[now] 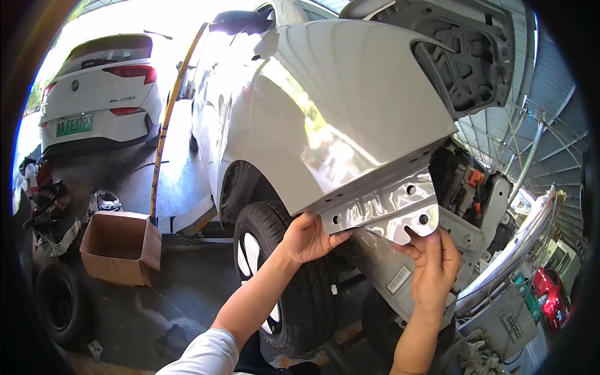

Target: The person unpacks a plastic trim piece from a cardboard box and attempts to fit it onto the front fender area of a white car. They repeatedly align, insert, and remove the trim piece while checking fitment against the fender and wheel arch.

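Note:
Both my hands hold a shiny silver metal bracket (375,209) with several round holes, up against the front edge of a white car fender (356,94). My left hand (307,239) pinches the bracket's left end, thumb along its lower edge. At the lower right corner, my right hand (431,259) grips it near a hole and a notch, its fingers partly behind the metal. Below the fender stands the front wheel (290,294), its black tyre close to my left forearm. Whether the bracket touches the fender I cannot tell.
The car's hood (459,59) is raised, and its front end (475,187) is exposed. To the left are an open cardboard box (119,244), a loose tyre (59,300) and a yellow pole (169,125). A white car (100,94) is parked behind. Clutter and a grey box (503,322) lie right.

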A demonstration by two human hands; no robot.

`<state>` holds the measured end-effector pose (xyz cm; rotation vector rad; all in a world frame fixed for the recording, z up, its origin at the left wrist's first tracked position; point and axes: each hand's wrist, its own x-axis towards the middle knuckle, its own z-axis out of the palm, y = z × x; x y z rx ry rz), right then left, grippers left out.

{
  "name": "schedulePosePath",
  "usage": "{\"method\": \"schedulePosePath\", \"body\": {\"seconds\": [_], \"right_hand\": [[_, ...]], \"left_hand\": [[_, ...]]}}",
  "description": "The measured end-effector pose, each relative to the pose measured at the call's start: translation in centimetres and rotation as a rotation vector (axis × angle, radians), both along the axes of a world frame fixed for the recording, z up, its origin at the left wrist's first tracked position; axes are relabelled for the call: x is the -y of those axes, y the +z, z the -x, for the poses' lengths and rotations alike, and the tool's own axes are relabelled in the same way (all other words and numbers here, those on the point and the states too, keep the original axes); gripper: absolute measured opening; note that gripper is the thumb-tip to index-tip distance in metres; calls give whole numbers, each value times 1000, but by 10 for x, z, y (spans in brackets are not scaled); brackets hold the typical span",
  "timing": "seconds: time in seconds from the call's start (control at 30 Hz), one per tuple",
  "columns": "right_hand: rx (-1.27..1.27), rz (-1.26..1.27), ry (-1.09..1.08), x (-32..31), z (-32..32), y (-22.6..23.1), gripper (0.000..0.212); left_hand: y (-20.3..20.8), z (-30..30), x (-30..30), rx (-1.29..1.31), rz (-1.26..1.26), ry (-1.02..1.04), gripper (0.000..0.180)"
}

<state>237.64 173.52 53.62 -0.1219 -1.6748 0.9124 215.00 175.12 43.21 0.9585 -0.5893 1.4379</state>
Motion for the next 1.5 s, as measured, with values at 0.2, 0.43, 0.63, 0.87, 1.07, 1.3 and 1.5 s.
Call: {"method": "schedulePosePath", "body": {"seconds": [0.2,0.43,0.63,0.87,1.07,1.3,1.5], "right_hand": [[-45,3,56,-6,-2,5,29],[-96,-7,1,1,3,13,30],[-71,-8,-41,12,3,19,30],[16,-45,-47,11,-1,13,24],[88,-55,-89,19,-8,15,24],[95,-43,-94,24,-9,14,26],[116,-51,-104,24,-5,20,25]], "left_hand": [[8,-10,2,-1,-24,25,58],[12,-12,-9,17,-155,-94,51],[4,-10,-8,29,-16,-22,48],[-8,-11,22,100,59,59,37],[0,-16,25,32,173,225,30],[2,-16,25,56,224,243,30],[2,-19,26,85,209,237,29]]}}
